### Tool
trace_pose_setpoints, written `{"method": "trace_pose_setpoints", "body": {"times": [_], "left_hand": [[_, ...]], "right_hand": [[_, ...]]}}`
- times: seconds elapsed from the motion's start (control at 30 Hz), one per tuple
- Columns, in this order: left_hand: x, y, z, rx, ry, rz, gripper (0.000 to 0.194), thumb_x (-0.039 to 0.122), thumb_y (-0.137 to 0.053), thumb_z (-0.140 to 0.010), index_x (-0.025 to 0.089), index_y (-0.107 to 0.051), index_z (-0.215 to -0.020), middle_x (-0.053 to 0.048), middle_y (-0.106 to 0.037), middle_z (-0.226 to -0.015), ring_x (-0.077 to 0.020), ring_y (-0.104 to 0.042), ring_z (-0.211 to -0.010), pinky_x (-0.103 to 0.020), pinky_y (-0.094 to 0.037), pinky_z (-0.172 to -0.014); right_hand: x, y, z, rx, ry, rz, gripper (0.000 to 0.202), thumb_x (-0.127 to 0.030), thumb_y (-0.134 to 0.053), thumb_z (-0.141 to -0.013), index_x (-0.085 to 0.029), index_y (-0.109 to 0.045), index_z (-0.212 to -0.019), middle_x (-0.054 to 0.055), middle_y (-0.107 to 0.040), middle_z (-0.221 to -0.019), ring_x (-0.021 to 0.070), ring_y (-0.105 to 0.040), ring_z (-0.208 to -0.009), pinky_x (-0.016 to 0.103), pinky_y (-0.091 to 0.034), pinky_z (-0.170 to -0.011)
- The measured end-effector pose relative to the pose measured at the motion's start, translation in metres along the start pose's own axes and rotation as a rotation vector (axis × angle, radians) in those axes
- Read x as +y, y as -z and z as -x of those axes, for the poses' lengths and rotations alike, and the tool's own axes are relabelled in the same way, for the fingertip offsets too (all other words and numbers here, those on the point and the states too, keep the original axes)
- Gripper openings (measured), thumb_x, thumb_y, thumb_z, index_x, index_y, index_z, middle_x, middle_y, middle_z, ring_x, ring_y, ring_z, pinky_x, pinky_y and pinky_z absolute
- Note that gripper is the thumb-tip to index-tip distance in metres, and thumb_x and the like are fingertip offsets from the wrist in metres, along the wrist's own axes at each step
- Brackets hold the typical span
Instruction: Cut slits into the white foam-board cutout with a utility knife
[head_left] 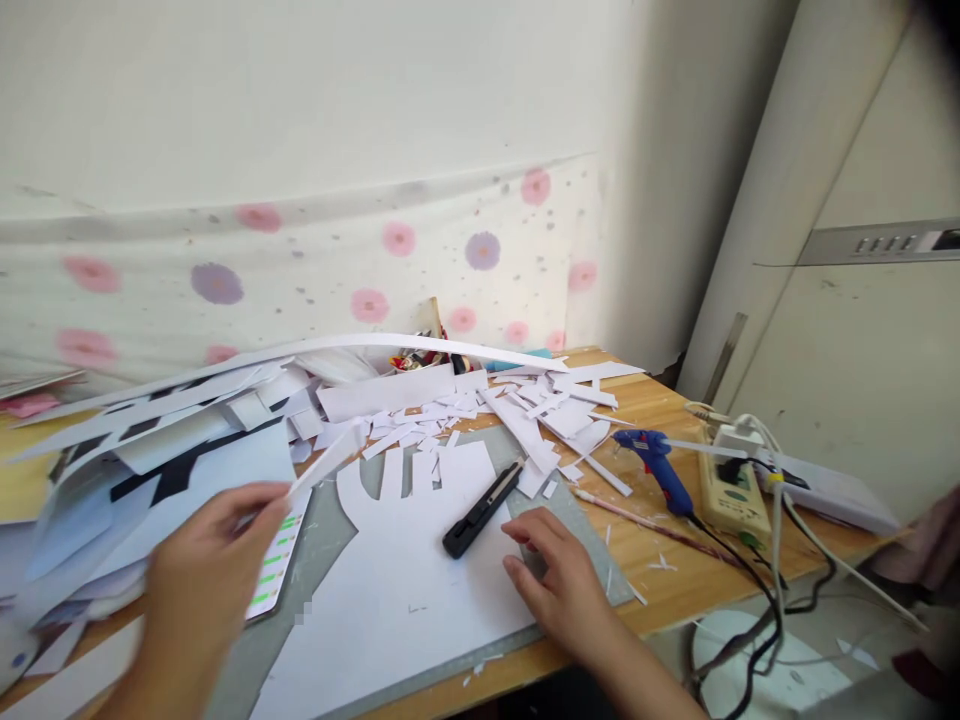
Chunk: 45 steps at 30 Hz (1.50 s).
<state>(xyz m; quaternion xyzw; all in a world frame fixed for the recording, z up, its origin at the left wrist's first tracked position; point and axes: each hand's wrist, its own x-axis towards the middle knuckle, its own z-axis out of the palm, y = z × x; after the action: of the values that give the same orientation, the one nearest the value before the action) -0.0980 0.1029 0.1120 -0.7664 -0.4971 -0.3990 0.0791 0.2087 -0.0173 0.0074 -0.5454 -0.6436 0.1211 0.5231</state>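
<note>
My left hand pinches one end of a white paper strip, which slants up and to the right from the fingers. Beneath that hand a lit phone is partly covered. My right hand rests with fingers apart and a little curled at the right edge of a large white paper sheet, holding nothing. Just left of its fingertips a black utility knife lies on the sheet. The sheet has slots cut in its far end and lies on a grey cutting mat.
Paper scraps are strewn along the table's back. White sheets with black marks are heaped at left. On the right are a blue glue gun, a power strip and tangled cords; a cabinet stands beyond.
</note>
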Motion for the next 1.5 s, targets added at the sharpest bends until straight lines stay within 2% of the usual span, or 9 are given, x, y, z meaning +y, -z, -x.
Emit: {"method": "trace_pose_setpoints", "body": {"times": [0.17,0.27,0.37,0.53,0.73,1.0,1.23,1.4,1.5], "left_hand": [[0.065,-0.103,-0.068,-0.244,-0.277,0.106,0.025,0.032,-0.059,-0.077,0.024,-0.071,-0.098,-0.005,-0.069,-0.12,-0.0282,-0.06,-0.115,-0.045,-0.05,-0.099],[0.083,-0.122,-0.069,-0.351,-0.383,0.148,0.031,0.03,-0.06,-0.078,0.025,-0.071,-0.106,-0.006,-0.066,-0.126,-0.0288,-0.057,-0.12,-0.048,-0.045,-0.105],[0.082,-0.105,-0.036,-0.389,-0.425,0.178,0.029,0.032,-0.052,-0.087,0.024,-0.069,-0.108,-0.006,-0.069,-0.119,-0.0243,-0.062,-0.112,-0.043,-0.05,-0.099],[0.053,-0.07,0.043,-0.342,-0.438,0.183,0.024,0.034,-0.051,-0.091,0.028,-0.069,-0.105,-0.004,-0.071,-0.113,-0.0201,-0.067,-0.102,-0.034,-0.057,-0.087],[0.019,-0.067,0.106,-0.24,-0.506,0.11,0.026,0.038,-0.058,-0.088,0.032,-0.064,-0.113,0.0,-0.067,-0.122,-0.0201,-0.064,-0.109,-0.033,-0.057,-0.091],[0.025,-0.058,0.106,-0.32,-0.557,0.174,0.025,0.033,-0.062,-0.086,0.027,-0.067,-0.11,-0.002,-0.069,-0.118,-0.0226,-0.063,-0.111,-0.036,-0.058,-0.09],[0.03,-0.054,0.105,-0.431,-0.522,0.263,0.027,0.028,-0.068,-0.082,0.025,-0.069,-0.109,-0.004,-0.069,-0.12,-0.0263,-0.059,-0.116,-0.043,-0.055,-0.095],[0.031,-0.053,0.106,-0.404,-0.521,0.33,0.021,0.027,-0.066,-0.085,0.021,-0.07,-0.105,-0.006,-0.07,-0.115,-0.0263,-0.06,-0.115,-0.045,-0.053,-0.097],[0.03,-0.054,0.105,-0.4,-0.546,0.332,0.02,0.028,-0.063,-0.087,0.02,-0.07,-0.105,-0.006,-0.07,-0.115,-0.0259,-0.06,-0.115,-0.044,-0.053,-0.096]], "right_hand": [[-0.001,0.001,-0.001,-0.023,-0.048,0.007,0.022,-0.013,-0.057,-0.08,-0.016,-0.064,-0.1,0.008,-0.063,-0.094,0.0206,-0.06,-0.086,0.033,-0.05,-0.076],[-0.002,0.004,-0.001,-0.019,-0.059,0.024,0.022,-0.013,-0.057,-0.08,-0.017,-0.065,-0.1,0.008,-0.063,-0.094,0.0201,-0.06,-0.085,0.032,-0.05,-0.076],[-0.002,0.005,0.0,-0.014,-0.058,0.026,0.023,-0.013,-0.058,-0.08,-0.018,-0.064,-0.101,0.007,-0.064,-0.095,0.02,-0.061,-0.087,0.031,-0.05,-0.076],[-0.003,0.002,-0.003,-0.044,-0.095,0.066,0.026,-0.012,-0.059,-0.078,-0.02,-0.066,-0.101,0.007,-0.064,-0.098,0.0196,-0.062,-0.085,0.032,-0.052,-0.077],[-0.001,-0.004,-0.006,-0.06,-0.144,0.134,0.034,-0.01,-0.055,-0.078,-0.019,-0.066,-0.109,0.012,-0.061,-0.116,0.0232,-0.063,-0.101,0.035,-0.056,-0.081],[-0.004,-0.004,-0.037,-0.228,-0.092,0.572,0.069,0.008,-0.042,-0.068,-0.01,-0.057,-0.133,0.019,-0.045,-0.147,0.0297,-0.046,-0.133,0.045,-0.041,-0.108],[-0.004,-0.016,-0.066,-0.424,-0.023,0.794,0.068,0.006,-0.043,-0.074,-0.024,-0.059,-0.132,0.007,-0.058,-0.138,0.0262,-0.059,-0.111,0.038,-0.049,-0.092],[-0.008,-0.014,-0.068,-0.395,-0.027,0.809,0.043,-0.001,-0.047,-0.078,-0.021,-0.069,-0.11,0.011,-0.066,-0.115,0.0273,-0.059,-0.104,0.036,-0.049,-0.082],[-0.011,-0.007,-0.059,-0.157,-0.026,0.662,0.023,-0.008,-0.057,-0.076,-0.019,-0.066,-0.094,0.01,-0.062,-0.11,0.0242,-0.059,-0.096,0.033,-0.048,-0.075]]}}
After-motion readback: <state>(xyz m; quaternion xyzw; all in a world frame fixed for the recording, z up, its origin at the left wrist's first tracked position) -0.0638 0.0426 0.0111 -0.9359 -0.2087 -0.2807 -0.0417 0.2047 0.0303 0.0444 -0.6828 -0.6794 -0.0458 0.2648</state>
